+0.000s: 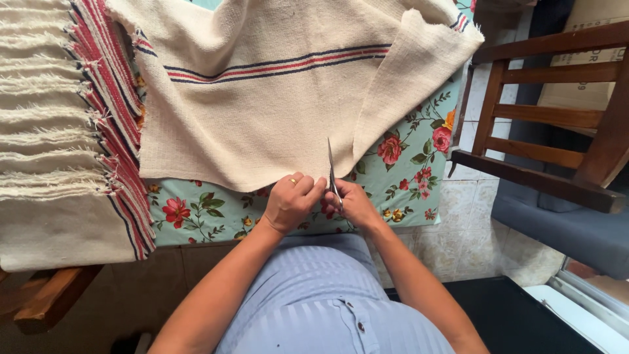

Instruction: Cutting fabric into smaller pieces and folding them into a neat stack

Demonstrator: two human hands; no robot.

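Head view, looking down from above.

Left hand (290,198): closed, pinching the lower edge of the cream cloth (262,124) between fingers and thumb; a ring on one finger.

Right hand (354,202): closed around the handles of the scissors (332,172), just beside the left hand, nearly touching it.

Scissors: metal, blades pointing away from the person, lying over the lower edge of the cloth. Whether the blades are parted cannot be told.

Cream cloth: coarse weave, spread over the bench (406,177), one band of red and dark blue stripes across it, right corner folded over.

Bench: covered with a pale green cover printed with red and orange flowers, showing below and to the right of the cloth.

Folded cloths (59,131): a stack at the left end of the bench, cream, with fringes and red and blue striped borders.

Wooden chair (557,124): dark, standing to the right of the bench on a tiled floor (465,242).

Person: pale blue striped shirt (327,295), bare forearms.
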